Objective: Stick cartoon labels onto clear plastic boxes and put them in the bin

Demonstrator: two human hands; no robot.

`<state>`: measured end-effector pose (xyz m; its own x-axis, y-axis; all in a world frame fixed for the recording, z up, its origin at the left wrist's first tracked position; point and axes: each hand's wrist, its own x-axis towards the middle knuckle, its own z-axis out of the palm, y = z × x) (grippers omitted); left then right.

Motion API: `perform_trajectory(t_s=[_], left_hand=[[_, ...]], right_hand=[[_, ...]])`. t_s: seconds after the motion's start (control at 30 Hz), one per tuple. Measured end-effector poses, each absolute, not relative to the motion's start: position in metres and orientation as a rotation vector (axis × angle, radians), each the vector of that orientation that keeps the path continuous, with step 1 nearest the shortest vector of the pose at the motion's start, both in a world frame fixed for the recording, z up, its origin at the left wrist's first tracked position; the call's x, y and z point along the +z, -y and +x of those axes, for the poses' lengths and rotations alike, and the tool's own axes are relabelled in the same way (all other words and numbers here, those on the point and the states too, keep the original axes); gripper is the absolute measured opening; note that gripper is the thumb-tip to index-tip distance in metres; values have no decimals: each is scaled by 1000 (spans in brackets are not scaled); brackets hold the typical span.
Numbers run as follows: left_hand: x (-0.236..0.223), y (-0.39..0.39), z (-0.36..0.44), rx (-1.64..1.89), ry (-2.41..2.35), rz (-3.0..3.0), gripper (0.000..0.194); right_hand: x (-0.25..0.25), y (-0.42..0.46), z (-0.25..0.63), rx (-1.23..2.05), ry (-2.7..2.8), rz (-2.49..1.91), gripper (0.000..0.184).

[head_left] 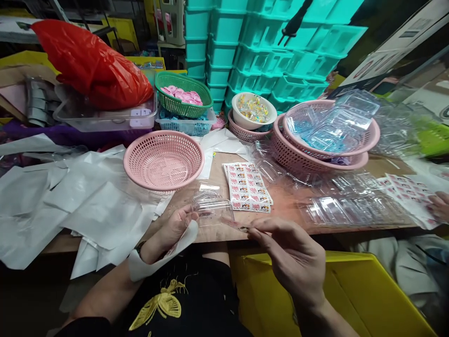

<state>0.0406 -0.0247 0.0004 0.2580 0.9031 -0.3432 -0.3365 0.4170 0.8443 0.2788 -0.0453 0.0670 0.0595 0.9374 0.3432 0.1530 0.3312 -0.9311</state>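
My left hand (177,229) is closed around the end of a clear plastic box (213,210) above the table's front edge. A curling strip of white paper (187,236) runs from beside its fingers back over the wrist. My right hand (294,257) pinches a small thin piece that looks like a sticker (242,228), held at the right end of the box; whether it touches the box is unclear. Just beyond lies a stack of printed sticker sheets (247,187) with cartoon figures.
A pink basket (163,187) stands left of centre, beside loose white sheets (105,210). Clear boxes (351,210) lie at right, near another person's hand (440,203). Pink baskets (319,164) hold clear packaging. Turquoise bins (259,61) rise behind; a yellow bin (351,290) sits below.
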Motion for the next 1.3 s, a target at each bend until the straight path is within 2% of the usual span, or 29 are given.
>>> perform_trajectory(t_s=[0.17,0.27,0.5,1.3], left_hand=[[-6,9,50,934,-793,804,66],[-9,7,48,933,-764,806,69],[-9,8,44,948,-810,785,75],[-7,9,44,932,-798,774,72]], right_hand=[[68,24,266,1409,1301,-1269,30],[66,12,261,1543,1239,-1277,34],[69,3,249,1553,1235,-1264,39],[57,2,247,1495,1265,-1330,43]])
